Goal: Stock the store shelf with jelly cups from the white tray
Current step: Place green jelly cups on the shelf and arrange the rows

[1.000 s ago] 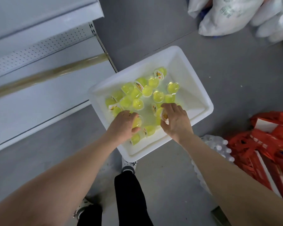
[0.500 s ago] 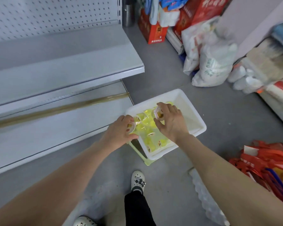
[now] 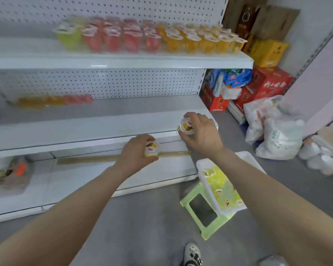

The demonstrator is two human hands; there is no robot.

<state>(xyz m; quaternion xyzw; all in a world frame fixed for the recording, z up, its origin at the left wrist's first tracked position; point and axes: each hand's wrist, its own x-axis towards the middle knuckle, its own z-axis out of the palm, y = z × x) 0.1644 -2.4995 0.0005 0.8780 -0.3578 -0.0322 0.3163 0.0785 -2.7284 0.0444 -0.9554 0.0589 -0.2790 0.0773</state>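
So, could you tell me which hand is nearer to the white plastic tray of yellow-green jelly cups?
Right. The right hand, gripping a jelly cup, is just beyond the far end of the white tray; the left hand, gripping a second cup, is further off to its left.

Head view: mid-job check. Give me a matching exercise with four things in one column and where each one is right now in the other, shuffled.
Things
1. white tray
2. orange jelly cups
3. red boxes
4. left hand

Places or states
a. on the right part of the top shelf
b. holding a yellow jelly cup in front of the shelves
c. resting on the green stool
d. stacked to the right of the shelf unit

Pairs: 1-c, 2-a, 3-d, 4-b
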